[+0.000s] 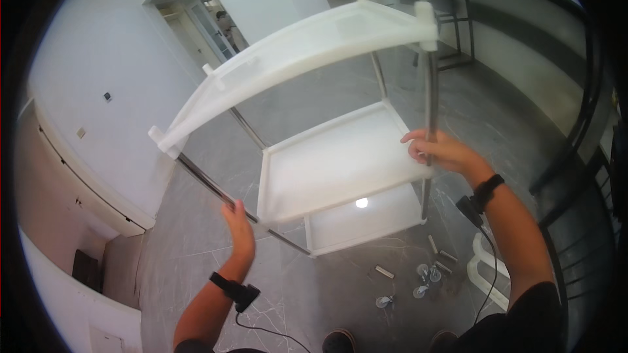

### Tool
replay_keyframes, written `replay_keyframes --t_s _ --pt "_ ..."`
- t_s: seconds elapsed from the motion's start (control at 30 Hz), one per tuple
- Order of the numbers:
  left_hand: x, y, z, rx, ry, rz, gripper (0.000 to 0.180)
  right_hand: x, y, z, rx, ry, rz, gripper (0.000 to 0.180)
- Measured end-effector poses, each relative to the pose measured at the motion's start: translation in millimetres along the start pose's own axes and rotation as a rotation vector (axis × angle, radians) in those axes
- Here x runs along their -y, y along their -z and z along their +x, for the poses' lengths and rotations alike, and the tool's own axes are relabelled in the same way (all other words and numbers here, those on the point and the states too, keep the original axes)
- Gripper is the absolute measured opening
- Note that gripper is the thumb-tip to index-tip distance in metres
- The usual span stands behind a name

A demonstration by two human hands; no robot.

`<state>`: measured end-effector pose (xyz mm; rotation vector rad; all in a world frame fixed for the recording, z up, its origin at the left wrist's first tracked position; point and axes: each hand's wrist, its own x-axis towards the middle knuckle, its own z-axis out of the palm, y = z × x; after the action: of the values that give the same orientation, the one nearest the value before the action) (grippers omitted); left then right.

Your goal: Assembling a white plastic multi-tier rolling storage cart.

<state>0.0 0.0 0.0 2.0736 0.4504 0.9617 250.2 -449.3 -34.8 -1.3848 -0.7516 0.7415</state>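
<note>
The step in hand appeared to be steadying the white three-tier cart (327, 163) at centre, left hand (241, 234) and right hand (446, 151) each curled by the fingers (413, 136) around a near post (203, 176), the next move seemingly calling for level, two-handed support.

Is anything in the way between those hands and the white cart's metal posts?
Nothing visible is: the left hand grips the left near post and the right hand the right near post directly. The loose casters lie on the floor, clear of both hands.
</note>
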Motion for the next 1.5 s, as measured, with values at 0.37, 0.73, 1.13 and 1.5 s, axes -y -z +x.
replay_keyframes --t_s 0.37,0.73,1.13,1.5 --pt "57 -115 -108 0.047 0.301 -0.263 0.05 -78 31 -28 -0.336 0.004 0.495 0.046" --pt "182 -106 25 0.183 0.244 -0.094 0.068 -100 -75 22 -0.339 -0.044 0.517 0.037" --pt "-26 -165 -172 0.783 0.521 -0.824 0.051 -115 -179 5 -0.477 -0.173 0.24 0.048" --pt "-49 -186 -175 0.238 0.659 -1.06 0.035 -85 3 56 -0.806 0.136 -0.125 0.053"
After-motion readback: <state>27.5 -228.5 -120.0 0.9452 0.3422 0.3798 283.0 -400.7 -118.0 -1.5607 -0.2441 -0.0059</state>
